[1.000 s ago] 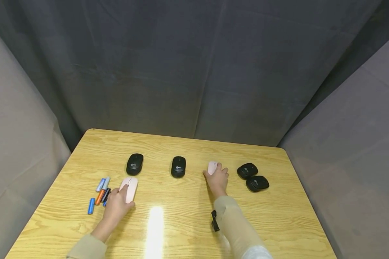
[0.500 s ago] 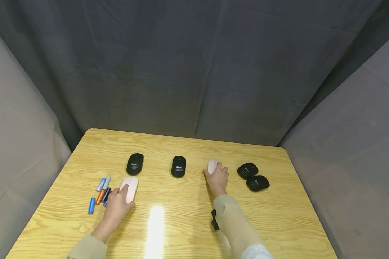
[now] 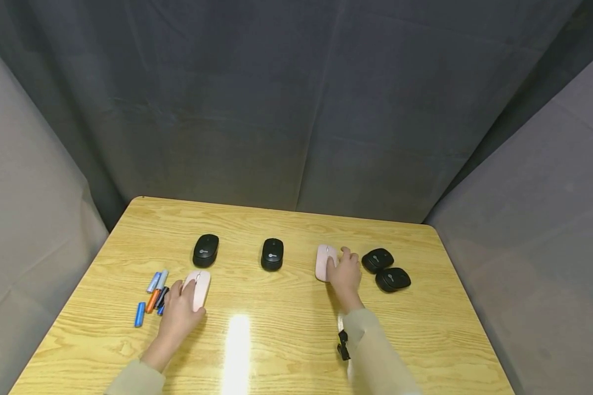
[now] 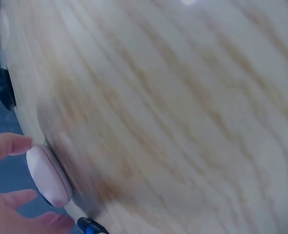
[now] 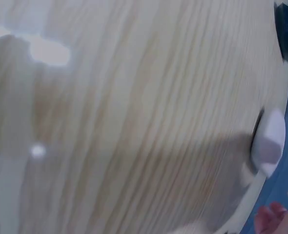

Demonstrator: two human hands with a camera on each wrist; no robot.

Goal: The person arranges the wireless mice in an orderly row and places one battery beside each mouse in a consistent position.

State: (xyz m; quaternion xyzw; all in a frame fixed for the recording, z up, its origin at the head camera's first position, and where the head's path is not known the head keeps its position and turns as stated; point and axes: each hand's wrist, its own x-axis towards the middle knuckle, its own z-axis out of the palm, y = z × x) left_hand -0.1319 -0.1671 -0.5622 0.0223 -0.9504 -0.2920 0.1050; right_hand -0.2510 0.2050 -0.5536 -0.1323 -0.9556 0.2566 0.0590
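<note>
Fingers of the left hand are spread astride the left pink mouse, thumb on its inner side; can't tell if they pinch or just rest. Right hand has parted, relaxed fingers beside the right pink mouse, gripping nothing; right wrist view shows a gap there.

Both pink mice sit on the bench, buttons up, noses toward the far edge. Left one is nearer the person, probably bracketed so it can't slide; thumb and fingers on opposite sides would suit a side grip. Right one is up near the far edge, hand off to its outer side, so its top is mostly uncovered.

Around: left black mouse just past the left pink one's nose, likely blocking a straight push. Middle black mouse stands between the pink ones. Two black mice lie together just outside the right hand, limiting room there. Orange marker and other markers crowd the left hand's outer side, partly hidden by it. Dark curtain behind.
</note>
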